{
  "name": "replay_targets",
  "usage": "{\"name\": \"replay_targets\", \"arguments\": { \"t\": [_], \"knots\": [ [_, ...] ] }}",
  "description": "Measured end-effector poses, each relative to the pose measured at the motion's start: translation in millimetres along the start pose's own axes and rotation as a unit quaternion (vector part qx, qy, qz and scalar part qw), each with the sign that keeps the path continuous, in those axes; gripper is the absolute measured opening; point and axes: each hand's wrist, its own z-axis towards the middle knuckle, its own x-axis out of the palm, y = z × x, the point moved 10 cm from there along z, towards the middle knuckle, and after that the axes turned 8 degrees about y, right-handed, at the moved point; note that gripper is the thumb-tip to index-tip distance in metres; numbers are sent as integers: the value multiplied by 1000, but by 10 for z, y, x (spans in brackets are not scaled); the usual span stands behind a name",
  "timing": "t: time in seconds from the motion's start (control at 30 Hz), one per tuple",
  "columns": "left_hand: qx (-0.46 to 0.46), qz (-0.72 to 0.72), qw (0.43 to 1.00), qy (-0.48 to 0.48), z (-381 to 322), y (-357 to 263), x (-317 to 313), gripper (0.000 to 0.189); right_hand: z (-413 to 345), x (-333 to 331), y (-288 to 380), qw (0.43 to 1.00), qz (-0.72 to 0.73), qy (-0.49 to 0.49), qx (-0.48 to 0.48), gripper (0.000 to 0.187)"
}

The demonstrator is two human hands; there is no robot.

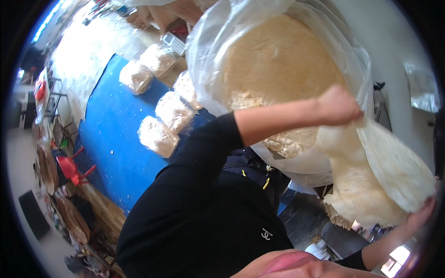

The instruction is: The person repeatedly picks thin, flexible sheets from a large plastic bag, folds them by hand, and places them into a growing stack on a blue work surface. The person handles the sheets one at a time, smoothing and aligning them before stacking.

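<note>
A broad pile of tan, thin sheets (278, 62), apparently large flatbreads, sits in a wide translucent plastic bag (208, 59) whose mouth is folded open. My left hand (339, 106) is a blurred fist above the pile's right side, gripping the upper end of a pale, limp sheet (393, 163). That sheet hangs down to the right, where my right hand (422, 210) holds its lower end near the picture's rim. Beside it, another folded tan sheet (361, 198) droops past the bag with a ragged edge. Part of the pile is hidden behind my left forearm.
On a blue floor covering (111, 114) at left lie several plastic-wrapped pale bundles (158, 137). A white calculator (174, 43) rests beyond them. At far left is a small red stool (69, 170). A pale wall (399, 45) stands at right.
</note>
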Motion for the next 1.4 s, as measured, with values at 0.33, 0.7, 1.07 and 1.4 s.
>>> {"name": "replay_targets", "arguments": {
  "t": [0.33, 0.7, 1.07, 1.4],
  "knots": [
    [95, 124, 916, -369, -1110, 132, -1833, 42, 102, 122, -1005, 875, 382, -290, -71, 29],
    [-101, 139, 984, 37, -2312, 602, -500, 36, 227, 2358, -2160, 957, 119, -13, 264, 33],
    [-415, -462, 783, -32, -2882, 1830, 242, 40, 1562, 2365, -1518, 881, -460, -110, -1, 47],
    [-348, 54, 934, -66, -2624, 1416, -266, 56, 1429, 2198, -1479, 766, -606, -211, 43, 47]
  ]
}}
